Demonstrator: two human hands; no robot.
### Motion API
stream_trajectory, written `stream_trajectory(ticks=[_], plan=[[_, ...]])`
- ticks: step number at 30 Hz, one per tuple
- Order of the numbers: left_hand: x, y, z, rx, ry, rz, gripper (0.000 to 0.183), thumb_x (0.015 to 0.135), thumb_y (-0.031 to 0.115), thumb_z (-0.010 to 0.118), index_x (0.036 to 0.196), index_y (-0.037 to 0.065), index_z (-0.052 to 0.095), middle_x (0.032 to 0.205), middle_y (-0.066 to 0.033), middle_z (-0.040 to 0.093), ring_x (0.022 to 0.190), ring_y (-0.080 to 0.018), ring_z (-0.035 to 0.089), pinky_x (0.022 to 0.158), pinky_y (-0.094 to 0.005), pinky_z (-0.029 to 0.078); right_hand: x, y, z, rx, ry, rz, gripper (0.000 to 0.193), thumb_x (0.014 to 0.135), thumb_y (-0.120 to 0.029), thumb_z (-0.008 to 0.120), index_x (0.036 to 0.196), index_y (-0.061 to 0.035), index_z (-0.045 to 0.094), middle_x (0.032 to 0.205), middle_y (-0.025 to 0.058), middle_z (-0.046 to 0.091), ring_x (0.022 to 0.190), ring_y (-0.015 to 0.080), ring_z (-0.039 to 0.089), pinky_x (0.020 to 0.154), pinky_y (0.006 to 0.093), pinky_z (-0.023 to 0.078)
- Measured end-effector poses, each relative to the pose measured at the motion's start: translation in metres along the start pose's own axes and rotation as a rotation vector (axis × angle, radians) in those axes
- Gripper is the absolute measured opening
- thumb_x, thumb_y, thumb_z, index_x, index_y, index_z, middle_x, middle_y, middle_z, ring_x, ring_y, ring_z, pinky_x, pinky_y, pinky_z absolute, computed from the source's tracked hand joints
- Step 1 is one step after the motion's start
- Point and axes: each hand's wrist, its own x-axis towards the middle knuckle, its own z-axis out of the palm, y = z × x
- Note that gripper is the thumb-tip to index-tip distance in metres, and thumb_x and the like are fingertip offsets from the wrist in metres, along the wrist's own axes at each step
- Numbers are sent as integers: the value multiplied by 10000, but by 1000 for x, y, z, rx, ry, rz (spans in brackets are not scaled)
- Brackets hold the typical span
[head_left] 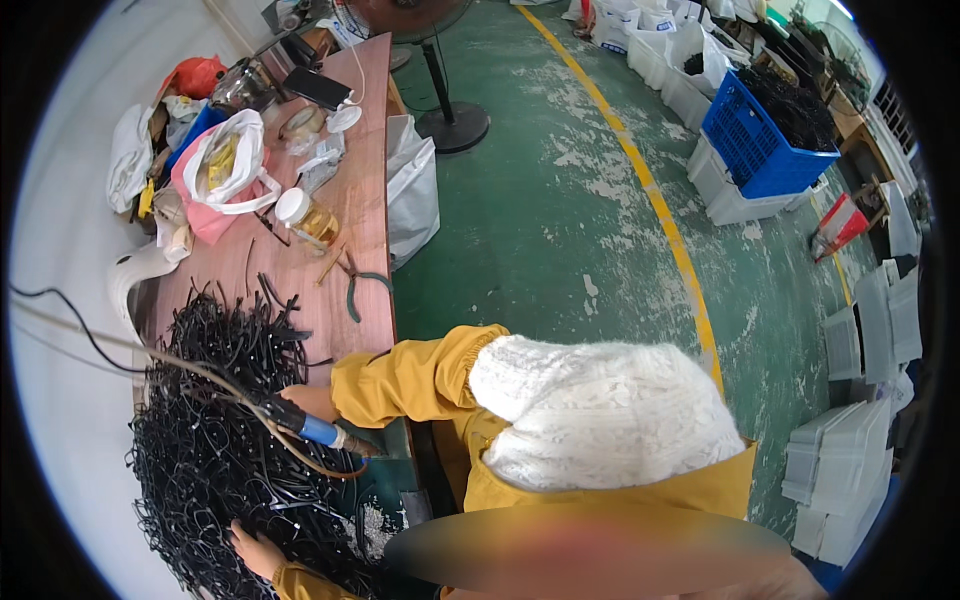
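Observation:
A large tangled heap of thin black cable-like strips (215, 420) covers the near part of the brown worktable (335, 215). My left hand (257, 552) lies at the heap's lower edge, its visible fingers stretched over the strips. Higher up, my right hand (312, 402) reaches out of a yellow sleeve into the heap's right side. A blue-handled tool (320, 430) with a cord crosses just in front of it, and its fingertips are hidden, so its grip does not show. Beyond the heap lie dark-handled pliers (355, 285) and a white-lidded jar (305, 217).
A pink-and-white bag (225, 180), a phone (318, 88) and a tape roll (302, 122) crowd the table's far end. A fan base (453, 128) stands on the green floor. Blue crate (755, 140) and white bins (830, 480) line the right side.

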Motion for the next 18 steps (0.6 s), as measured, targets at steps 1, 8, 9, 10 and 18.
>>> stream_trajectory(ticks=[1, 8, 9, 10, 18], plan=[[-1, -6, 3, -57, 7, -6, 536, 872, -13, 615, 1394, 81, 535, 1274, -179, 610, 1188, -390, 599, 1000, -457, 496, 0, -4, -7, 89, 102, 102, 173, 904, -70, 664, 1065, -46, 720, 841, 65, 661, 764, 200, 647, 679, 364, 527], [1, -15, -32, -488, 152, 105, 385, 927, -1, 587, 1308, -15, 636, 1189, -211, 710, 1071, -316, 691, 984, -390, 514, -35, -94, -120, 800, 601, 775, 199, 1029, -141, 626, 1111, 20, 710, 769, 28, 646, 640, 110, 602, 598, 255, 494], [3, -7, -42, -476, 211, 38, 360, 928, 49, 626, 1277, -34, 652, 1159, -222, 719, 1041, -324, 699, 956, -399, 527, -40, -114, -131, 784, 632, 641, 187, 1031, -135, 622, 1075, 25, 708, 778, 33, 651, 640, 108, 605, 593, 254, 489], [2, 2, -53, -481, 274, -23, 351, 930, 100, 666, 1246, -53, 669, 1129, -233, 729, 1010, -332, 707, 929, -409, 540, -44, -134, -138, 721, 686, 684, 181, 1033, -128, 619, 1040, 30, 706, 787, 37, 657, 641, 106, 608, 587, 254, 484], [37, 11, -106, 249, 77, -146, 481, 967, 285, 664, 1372, 31, 612, 1465, -229, 555, 1262, -397, 598, 1070, -496, 487, -65, -187, -74, 39, -38, -160, 61, 881, -6, 732, 919, -22, 687, 841, 105, 637, 685, 249, 631, 589, 356, 493]])
